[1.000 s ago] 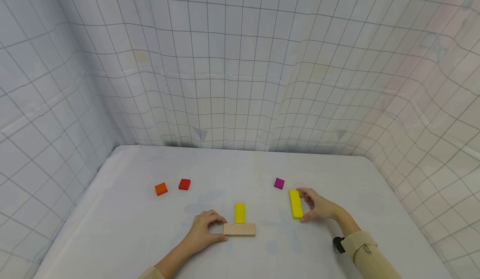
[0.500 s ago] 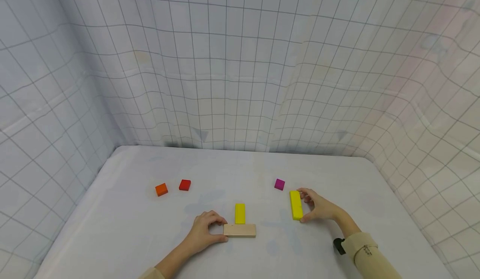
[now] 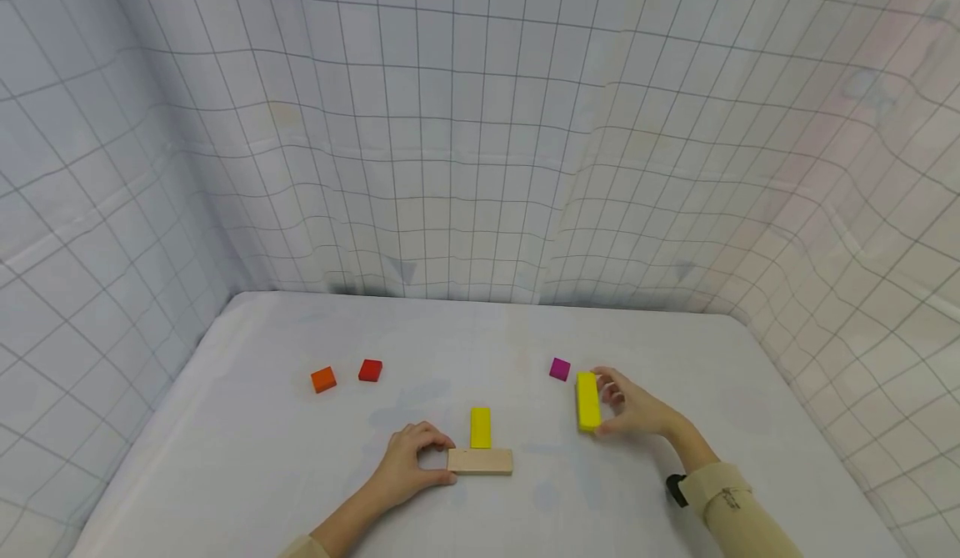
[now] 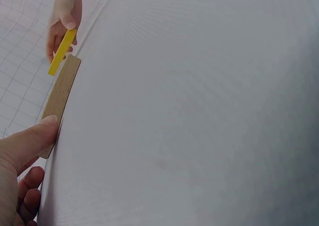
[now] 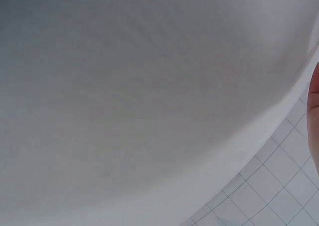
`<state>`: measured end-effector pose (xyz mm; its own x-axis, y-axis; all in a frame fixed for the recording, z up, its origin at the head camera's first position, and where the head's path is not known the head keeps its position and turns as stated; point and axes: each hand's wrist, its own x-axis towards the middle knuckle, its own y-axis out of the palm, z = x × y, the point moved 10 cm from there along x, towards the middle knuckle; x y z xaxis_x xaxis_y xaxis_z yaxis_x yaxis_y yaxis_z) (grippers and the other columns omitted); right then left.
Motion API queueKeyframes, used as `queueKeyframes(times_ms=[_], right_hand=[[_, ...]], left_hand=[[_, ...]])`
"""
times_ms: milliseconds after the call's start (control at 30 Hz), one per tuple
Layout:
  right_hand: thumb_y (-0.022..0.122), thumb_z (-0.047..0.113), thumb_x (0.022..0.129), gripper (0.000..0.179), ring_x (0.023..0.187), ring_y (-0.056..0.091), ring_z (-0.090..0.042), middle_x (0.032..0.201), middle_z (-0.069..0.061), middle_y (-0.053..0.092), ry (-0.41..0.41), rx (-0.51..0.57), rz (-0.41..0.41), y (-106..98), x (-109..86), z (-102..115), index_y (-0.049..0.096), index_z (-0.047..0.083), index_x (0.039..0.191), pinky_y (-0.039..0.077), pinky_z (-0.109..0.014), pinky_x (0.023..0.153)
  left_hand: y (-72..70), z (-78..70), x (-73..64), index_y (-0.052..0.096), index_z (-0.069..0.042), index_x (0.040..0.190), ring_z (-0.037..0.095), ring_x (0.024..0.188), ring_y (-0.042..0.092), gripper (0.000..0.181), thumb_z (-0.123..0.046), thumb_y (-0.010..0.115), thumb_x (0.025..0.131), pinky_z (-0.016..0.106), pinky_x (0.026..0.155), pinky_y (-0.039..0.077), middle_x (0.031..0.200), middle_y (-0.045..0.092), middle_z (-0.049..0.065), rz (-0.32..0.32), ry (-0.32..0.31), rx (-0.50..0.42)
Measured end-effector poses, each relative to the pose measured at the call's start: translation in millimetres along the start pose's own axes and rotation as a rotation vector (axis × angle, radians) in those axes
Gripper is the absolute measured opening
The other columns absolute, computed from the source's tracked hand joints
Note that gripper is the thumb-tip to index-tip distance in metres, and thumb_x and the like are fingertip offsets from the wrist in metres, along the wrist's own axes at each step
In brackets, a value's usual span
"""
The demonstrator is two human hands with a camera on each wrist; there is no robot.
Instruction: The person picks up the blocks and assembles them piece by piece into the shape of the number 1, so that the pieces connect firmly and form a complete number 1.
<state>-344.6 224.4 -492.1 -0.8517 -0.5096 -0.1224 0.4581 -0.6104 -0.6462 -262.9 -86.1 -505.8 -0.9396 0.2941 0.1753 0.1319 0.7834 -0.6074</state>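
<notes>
My left hand (image 3: pixel 405 465) pinches the left end of a plain wooden block (image 3: pixel 482 461), thumb on the near side and fingers on the far side. In the left wrist view the thumb presses on the wooden block (image 4: pixel 61 94). Right behind that block in the head view lies a short yellow block (image 3: pixel 481 428), set crosswise to it. To the right, a longer yellow block (image 3: pixel 588 402) is gripped between thumb and fingers of my right hand (image 3: pixel 636 408). The left wrist view shows this yellow block (image 4: pixel 62 52) tilted in the right hand (image 4: pixel 65 19).
A small purple block (image 3: pixel 559 369) lies just left of and behind the longer yellow block. Farther left are a red block (image 3: pixel 371 370) and an orange block (image 3: pixel 323 379). White cloth covers the table (image 3: pixel 247 458), and a gridded curtain (image 3: pixel 480 166) surrounds its back and sides.
The right hand has shifted slightly left and away from me with the longer yellow block, which now stands straighter in view. The left hand and the other blocks stay put.
</notes>
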Motion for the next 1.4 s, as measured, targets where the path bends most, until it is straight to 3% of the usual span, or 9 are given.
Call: queueKeyframes(times_ms=[167, 467, 600, 967, 1233, 1400], right_hand=[[0.080, 0.018, 0.068, 0.086, 0.098, 0.044, -0.025, 0.112, -0.012, 0.041, -0.052, -0.002, -0.013, 0, 8.8, 12, 0.027, 0.001, 0.134, 0.040, -0.030, 0.087], [0.080, 0.012, 0.068, 0.087, 0.101, 0.045, -0.028, 0.113, -0.013, 0.042, -0.102, 0.038, -0.027, 3, 26.8, 39, 0.027, 0.002, 0.136, 0.040, -0.042, 0.090], [0.079, 0.012, 0.068, 0.087, 0.100, 0.045, -0.029, 0.112, -0.015, 0.042, -0.133, 0.039, -0.021, 7, 35.2, 49, 0.026, 0.000, 0.136, 0.040, -0.041, 0.088], [0.081, 0.017, 0.068, 0.087, 0.094, 0.045, -0.024, 0.109, -0.012, 0.043, -0.128, 0.027, -0.022, 21, 61.0, 60, 0.028, 0.003, 0.135, 0.040, -0.036, 0.085], [0.080, 0.014, 0.068, 0.087, 0.097, 0.045, -0.029, 0.114, -0.014, 0.042, -0.141, 0.071, -0.023, 29, 73.6, 70, 0.027, 0.004, 0.136, 0.038, -0.042, 0.087], [0.080, 0.016, 0.068, 0.087, 0.098, 0.043, -0.024, 0.112, -0.012, 0.041, -0.155, 0.067, -0.013, 35, 82.4, 74, 0.027, 0.003, 0.136, 0.038, -0.036, 0.085]], left_hand=[[0.7, 0.0, 0.2, 0.066, -0.023, 0.091, 0.005, 0.083, 0.043, 0.034, -0.034, 0.081, 0.063, 0.032, 0.075, 0.029, 0.085, 0.053, -0.016, 0.001, 0.000, 0.010], [0.1, 0.5, 0.2, 0.066, -0.023, 0.091, 0.005, 0.082, 0.043, 0.034, -0.033, 0.082, 0.063, 0.032, 0.075, 0.029, 0.084, 0.053, -0.016, 0.000, -0.002, 0.000], [0.4, 1.1, 0.6, 0.066, -0.023, 0.091, 0.005, 0.083, 0.043, 0.034, -0.034, 0.081, 0.063, 0.033, 0.075, 0.029, 0.085, 0.053, -0.016, 0.002, -0.005, 0.005], [0.2, 0.6, 1.4, 0.066, -0.023, 0.091, 0.006, 0.083, 0.043, 0.033, -0.033, 0.081, 0.063, 0.033, 0.075, 0.029, 0.085, 0.053, -0.016, 0.010, -0.008, -0.005], [0.8, 1.4, 1.4, 0.066, -0.023, 0.091, 0.007, 0.083, 0.043, 0.033, -0.034, 0.081, 0.064, 0.032, 0.074, 0.029, 0.085, 0.053, -0.015, 0.012, -0.007, -0.004], [0.7, 1.4, 1.3, 0.066, -0.023, 0.091, 0.007, 0.083, 0.043, 0.033, -0.033, 0.081, 0.064, 0.032, 0.075, 0.029, 0.084, 0.053, -0.015, 0.005, -0.006, -0.005]])
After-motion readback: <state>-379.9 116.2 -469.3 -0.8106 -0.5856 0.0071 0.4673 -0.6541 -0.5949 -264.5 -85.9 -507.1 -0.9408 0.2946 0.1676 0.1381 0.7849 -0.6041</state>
